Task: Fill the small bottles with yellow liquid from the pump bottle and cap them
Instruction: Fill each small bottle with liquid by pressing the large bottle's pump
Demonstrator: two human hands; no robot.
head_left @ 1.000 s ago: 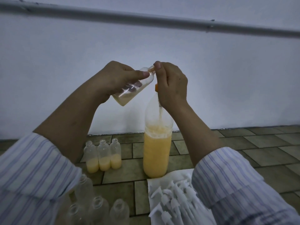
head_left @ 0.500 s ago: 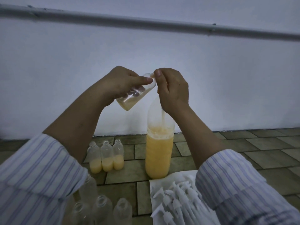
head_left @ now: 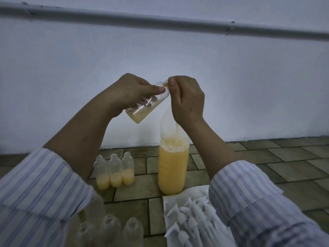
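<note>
1. Near edge of floor, left: empty bottles [head_left: 110, 229], at least four counted, one part hidden behind the left sleeve. Open mouths up, within reach; judged the unfilled stock.
2. Near edge, right: white sheet [head_left: 178, 198] with a heap of white pump caps [head_left: 188, 216]. Overlapping and part hidden by the right sleeve; count cannot be told. Sheet likely keeps them off the tiles.
3. Mid floor, toward the wall: three part-filled bottles [head_left: 114, 171] in a touching row, uncapped, each roughly a third full. Set apart from the empties, so filled and unfilled do not mix.
4. Just right of that row: one pump bottle [head_left: 173, 168], upright, yellow liquid well over half way, froth on top.
5. Above it, in the air: left hand [head_left: 128, 93], grip wrapped round one small bottle [head_left: 145, 106], tilted with mouth up-right against the pump outlet so liquid runs to its base.
6. Right hand [head_left: 187, 100], grip curled over the pump head, thumb up beside the small bottle's mouth; judged pressing to dispense.
</note>
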